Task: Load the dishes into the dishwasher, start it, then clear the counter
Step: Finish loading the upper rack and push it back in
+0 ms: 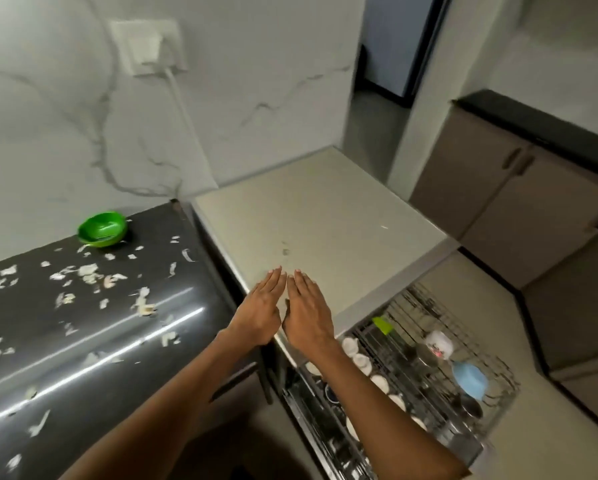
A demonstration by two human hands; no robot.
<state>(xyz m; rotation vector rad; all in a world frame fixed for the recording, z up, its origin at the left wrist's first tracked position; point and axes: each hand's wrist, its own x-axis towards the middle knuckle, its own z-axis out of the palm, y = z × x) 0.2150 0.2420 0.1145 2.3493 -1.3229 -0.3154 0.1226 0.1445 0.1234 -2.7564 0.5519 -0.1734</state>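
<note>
Left hand [261, 308] and right hand [308, 306] flat, side by side, fingers straight, grip released, on beige dishwasher top [325, 216]. Below right: pulled-out wire rack [429, 386] with white cups, blue bowl [470, 379]. Green bowl [102, 228] and pale scraps on dark table [82, 323].

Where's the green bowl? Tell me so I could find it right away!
Look at the dark shiny counter on the left, littered with pale peel scraps. Follow it to its far edge, by the white marble wall. The green bowl sits there, below the wall socket, the only bright green, round thing on that counter.
</note>
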